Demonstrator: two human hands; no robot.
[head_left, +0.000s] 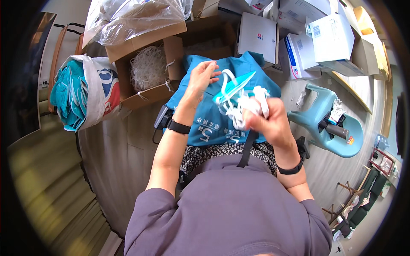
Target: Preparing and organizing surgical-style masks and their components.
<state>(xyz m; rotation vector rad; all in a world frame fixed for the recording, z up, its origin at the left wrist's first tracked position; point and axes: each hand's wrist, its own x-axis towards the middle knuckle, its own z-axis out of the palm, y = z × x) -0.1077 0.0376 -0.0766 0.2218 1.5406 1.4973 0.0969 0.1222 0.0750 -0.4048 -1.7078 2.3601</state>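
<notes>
My right hand (271, 121) is closed round a tangled bunch of white cords (240, 112), with loops hanging out on its left side. Beside the bunch, a flat, pointed teal piece (236, 86) tilts over my lap, and one white loop stands up from it. Whether my right fingers also grip this piece cannot be seen. My left hand (201, 79) hovers near that loop, its fingers stretched out and holding nothing visible. Under both hands, a blue cloth (209, 115) with white print covers my lap.
An open cardboard box (145, 94) of tangled white strands lies ahead to the left. Next to it, a white bag (94, 91) is full of teal pieces. White boxes (333, 38) are stacked ahead right. A blue plastic stool (318, 100) carries a dark cylinder and white scraps.
</notes>
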